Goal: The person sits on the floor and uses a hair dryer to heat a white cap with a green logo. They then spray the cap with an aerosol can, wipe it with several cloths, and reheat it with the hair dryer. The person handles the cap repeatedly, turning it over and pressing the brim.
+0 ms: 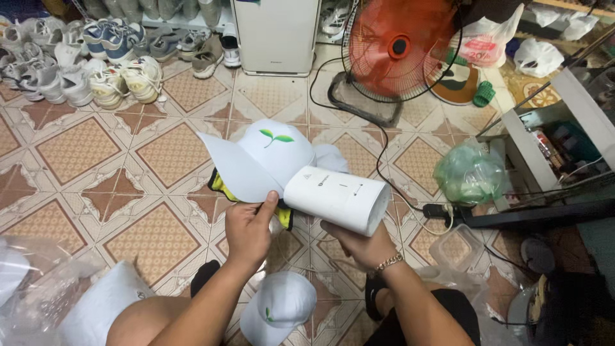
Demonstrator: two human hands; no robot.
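Down at six o'clock, between the person's knees, a second white cap point(279, 307) lies on the tiled floor point(77, 150), its small green leaf mark facing up, as if set aside within easy reach. Just above it the left hand point(248, 229) pinches the brim of another white cap point(259, 157), thumb on top and fingers curled underneath, so the cap is held flat and open toward the right hand. Under that brim a black and yellow cloth point(221, 186) shows at both sides; I cannot tell whether the hand grips it too. At about four o'clock the right hand point(360, 243), with a chain bracelet at the wrist, is clenched from below around a white hair dryer point(339, 197), whose wide barrel points at the crown of the held cap, likely to blow air on it. Its black cord point(384, 160) runs off to a power strip point(439, 210) at three o'clock, beside a green plastic bag point(469, 173). At eight o'clock lie clear plastic wraps point(38, 288) and a white flat bundle. So I count two caps with leaf marks, one dryer and two hands at work. Farther off, at twelve to one o'clock, an orange fan point(400, 48) stands on the floor beside a white appliance point(277, 35), and at ten to eleven o'clock pairs of sneakers point(96, 64) sit crowded together, too many and too overlapped to count surely.
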